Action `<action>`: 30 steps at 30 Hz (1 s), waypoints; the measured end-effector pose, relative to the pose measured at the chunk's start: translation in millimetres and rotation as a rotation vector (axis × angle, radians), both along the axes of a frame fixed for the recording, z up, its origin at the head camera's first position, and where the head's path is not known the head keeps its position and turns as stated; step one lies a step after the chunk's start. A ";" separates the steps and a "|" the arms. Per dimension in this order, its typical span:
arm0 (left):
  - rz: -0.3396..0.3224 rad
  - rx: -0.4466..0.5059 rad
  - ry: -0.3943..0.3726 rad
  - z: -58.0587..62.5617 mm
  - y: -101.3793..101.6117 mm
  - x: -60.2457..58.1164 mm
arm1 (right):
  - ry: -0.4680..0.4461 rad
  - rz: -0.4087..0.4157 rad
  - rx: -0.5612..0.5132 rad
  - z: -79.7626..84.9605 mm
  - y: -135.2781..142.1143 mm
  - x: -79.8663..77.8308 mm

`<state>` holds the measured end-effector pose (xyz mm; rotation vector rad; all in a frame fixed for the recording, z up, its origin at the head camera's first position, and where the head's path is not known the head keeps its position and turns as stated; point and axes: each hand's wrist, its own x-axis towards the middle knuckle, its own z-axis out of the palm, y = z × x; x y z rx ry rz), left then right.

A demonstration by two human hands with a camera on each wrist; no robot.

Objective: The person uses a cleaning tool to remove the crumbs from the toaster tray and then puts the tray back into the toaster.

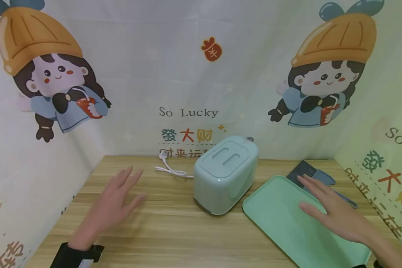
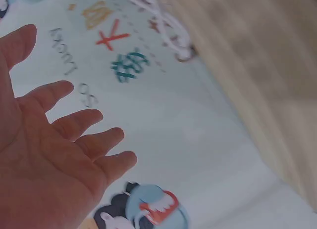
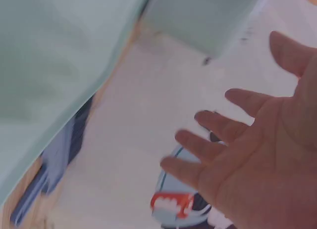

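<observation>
Apparent ready position: left hand (image 1: 112, 203) spread left of toaster (image 1: 226, 167), right hand (image 1: 336, 212) spread above tray (image 1: 278, 212); gripping either would require lowering and closing fingers.

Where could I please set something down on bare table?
The widest free patch is on the wooden table before the toaster, between the left hand and green tray; a smaller one lies left of the white cord. The right side is crowded: tray, brush and right hand.

head view facing forward and down, wrist views near each hand (image 2: 49, 145) (image 3: 252, 150), backdrop (image 1: 147, 56) shared
</observation>
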<state>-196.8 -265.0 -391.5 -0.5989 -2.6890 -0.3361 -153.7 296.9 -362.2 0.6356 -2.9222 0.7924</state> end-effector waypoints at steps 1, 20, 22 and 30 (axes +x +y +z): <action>-0.017 0.018 -0.010 8.7 5.4 -2.7 | -0.038 0.023 -0.046 9.1 -4.9 -0.4; -0.283 0.415 -0.568 68.1 165.3 -122.3 | -0.651 -0.437 -1.127 35.8 -140.0 -89.5; -0.267 0.460 -0.637 61.0 174.4 -132.3 | -0.638 -0.503 -1.135 27.7 -151.1 -93.4; -0.269 0.550 -0.828 42.7 193.5 -146.5 | -0.475 -0.630 -1.031 2.4 -185.7 -103.1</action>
